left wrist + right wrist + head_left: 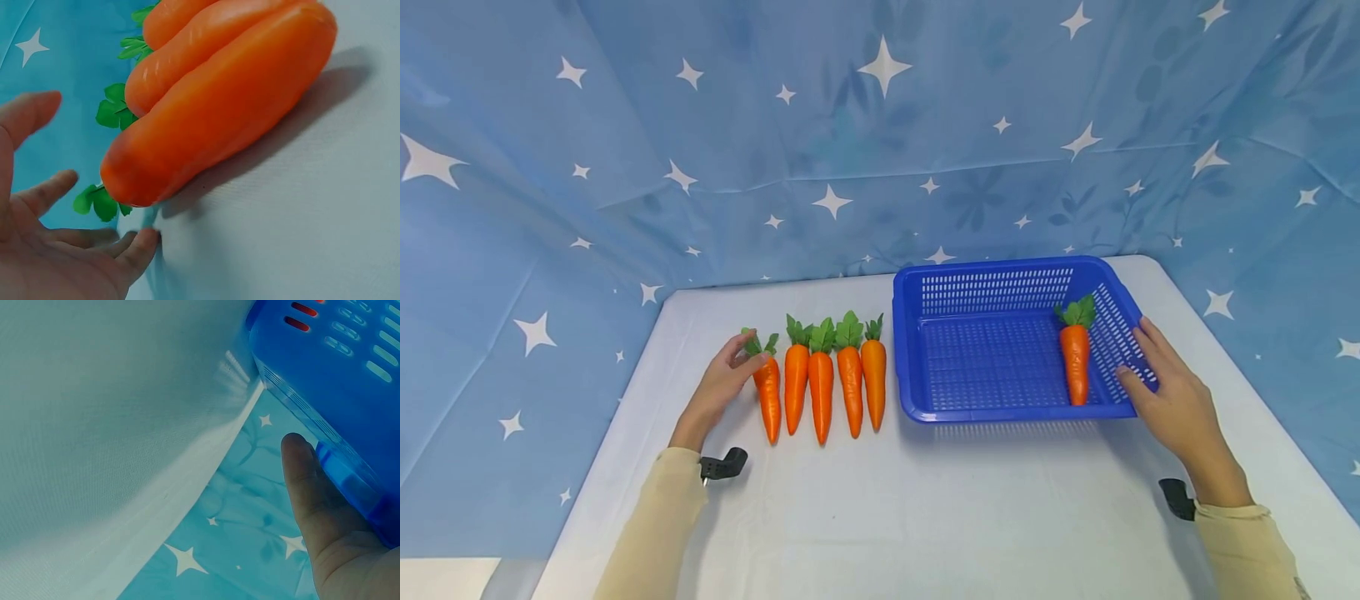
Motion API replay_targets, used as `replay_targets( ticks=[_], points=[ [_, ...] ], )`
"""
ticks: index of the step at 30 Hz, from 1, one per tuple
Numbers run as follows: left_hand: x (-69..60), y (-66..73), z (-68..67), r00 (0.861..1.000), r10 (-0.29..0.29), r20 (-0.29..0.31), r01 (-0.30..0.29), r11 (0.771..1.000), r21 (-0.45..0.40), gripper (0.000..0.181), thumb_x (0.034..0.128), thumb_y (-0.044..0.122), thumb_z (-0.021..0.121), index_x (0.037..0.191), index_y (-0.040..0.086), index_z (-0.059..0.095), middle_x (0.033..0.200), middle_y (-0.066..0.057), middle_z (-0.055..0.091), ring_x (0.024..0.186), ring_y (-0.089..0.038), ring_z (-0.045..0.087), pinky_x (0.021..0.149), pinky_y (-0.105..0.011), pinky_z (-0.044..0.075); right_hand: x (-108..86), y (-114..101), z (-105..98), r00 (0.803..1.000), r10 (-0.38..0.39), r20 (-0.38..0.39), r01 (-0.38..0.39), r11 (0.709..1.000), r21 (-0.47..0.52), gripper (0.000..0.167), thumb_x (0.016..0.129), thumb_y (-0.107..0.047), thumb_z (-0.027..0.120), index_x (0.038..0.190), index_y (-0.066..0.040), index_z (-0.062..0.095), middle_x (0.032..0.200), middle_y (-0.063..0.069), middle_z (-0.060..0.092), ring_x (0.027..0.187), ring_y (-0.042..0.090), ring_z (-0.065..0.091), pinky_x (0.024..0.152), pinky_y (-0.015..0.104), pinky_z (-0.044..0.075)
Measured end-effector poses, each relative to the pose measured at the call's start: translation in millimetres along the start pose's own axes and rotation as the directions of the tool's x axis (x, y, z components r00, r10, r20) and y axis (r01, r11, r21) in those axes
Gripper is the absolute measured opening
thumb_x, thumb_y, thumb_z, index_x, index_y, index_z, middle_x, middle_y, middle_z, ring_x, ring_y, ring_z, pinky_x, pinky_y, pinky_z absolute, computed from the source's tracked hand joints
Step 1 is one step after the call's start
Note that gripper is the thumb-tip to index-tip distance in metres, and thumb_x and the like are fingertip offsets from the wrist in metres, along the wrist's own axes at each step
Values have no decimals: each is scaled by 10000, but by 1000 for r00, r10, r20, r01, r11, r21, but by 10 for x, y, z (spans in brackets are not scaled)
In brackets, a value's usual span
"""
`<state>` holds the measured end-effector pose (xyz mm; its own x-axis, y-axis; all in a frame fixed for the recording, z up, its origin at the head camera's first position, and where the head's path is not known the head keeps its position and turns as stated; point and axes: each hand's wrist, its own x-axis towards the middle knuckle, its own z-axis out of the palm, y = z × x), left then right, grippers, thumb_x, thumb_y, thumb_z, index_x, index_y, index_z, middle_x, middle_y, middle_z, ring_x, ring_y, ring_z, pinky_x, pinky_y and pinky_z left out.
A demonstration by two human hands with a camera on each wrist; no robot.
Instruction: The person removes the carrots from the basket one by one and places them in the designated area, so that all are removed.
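Several orange carrots with green leafy tops lie in a row on the table, left of a blue plastic basket (1000, 414). At the leafy end of the leftmost carrot (768, 400) is my left hand (722, 385). In the left wrist view its fingers (134, 257) are spread around the leaves, and nothing is gripped. My right hand (1176, 400) is at the basket's right front corner, its thumb and fingers extended along the rim. The right wrist view shows the thumb (306, 481) straight beside the rim; the other fingers are hidden. One carrot (1077, 362) lies inside the basket, near its right wall.
The white-covered table (880, 517) carries the row and the basket. Behind and at both sides hangs a blue curtain (850, 125) with white stars, close to the table's back edge. A dark wrist mount (724, 464) sits on each forearm.
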<state>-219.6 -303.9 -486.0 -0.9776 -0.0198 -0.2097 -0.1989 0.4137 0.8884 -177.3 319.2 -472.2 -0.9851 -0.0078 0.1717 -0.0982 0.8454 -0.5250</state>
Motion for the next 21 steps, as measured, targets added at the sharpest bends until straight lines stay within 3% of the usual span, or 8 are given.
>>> replay_targets(
  ticks=[3, 6, 11, 15, 21],
  points=[
    [12, 31, 3, 1000, -3, -3, 3, 1000, -3, 879, 1057, 473, 646, 1743, 225, 156, 1791, -140, 42, 1626, -436, 29, 1228, -738, 144, -4, -12, -6, 1000, 1, 1, -1, 1000, 0, 723, 1103, -261, 510, 1692, 4, 186, 1779, 173, 92, 1559, 552, 172, 1061, 842, 264],
    [19, 83, 10, 1000, 15, -25, -16, 1000, -15, 910, 1055, 480, 642, 1747, 283, 85, 1796, -91, -29, 1623, -439, -33, 1227, -748, 104, -4, -7, -8, 1000, 2, 4, -2, 1000, 0, 725, 1102, -259, 510, 1691, 8, 182, 1778, 179, 87, 1560, 552, 163, 1071, 840, 250],
    [23, 177, 30, 994, 72, -80, -74, 997, -25, 892, 1065, 470, 614, 1747, 293, 67, 1800, -49, -30, 1623, -443, -16, 1229, -744, 109, 1, 3, -1, 1000, 4, 9, -4, 1000, -5, 725, 1102, -258, 509, 1687, 19, 182, 1775, 191, 86, 1560, 554, 160, 1079, 840, 242],
    [34, 278, 73, 983, 145, -109, -153, 986, -68, 860, 1083, 424, 598, 1747, 259, 76, 1800, -27, 3, 1640, -349, 0, 1267, -666, 112, -2, -5, 2, 1000, 5, 10, -5, 1000, -4, 725, 1102, -264, 511, 1689, 13, 187, 1776, 185, 92, 1559, 553, 167, 1075, 840, 254],
    [86, 514, 200, 967, 238, -87, -250, 951, -184, 815, 1103, 365, 589, 1745, 276, 95, 1795, -10, 71, 1643, -243, 69, 1299, -555, 132, -7, -11, -12, 1000, 2, 3, -2, 1000, 2, 725, 1104, -266, 509, 1692, 6, 183, 1778, 177, 91, 1556, 558, 171, 1070, 842, 254]
  ],
)
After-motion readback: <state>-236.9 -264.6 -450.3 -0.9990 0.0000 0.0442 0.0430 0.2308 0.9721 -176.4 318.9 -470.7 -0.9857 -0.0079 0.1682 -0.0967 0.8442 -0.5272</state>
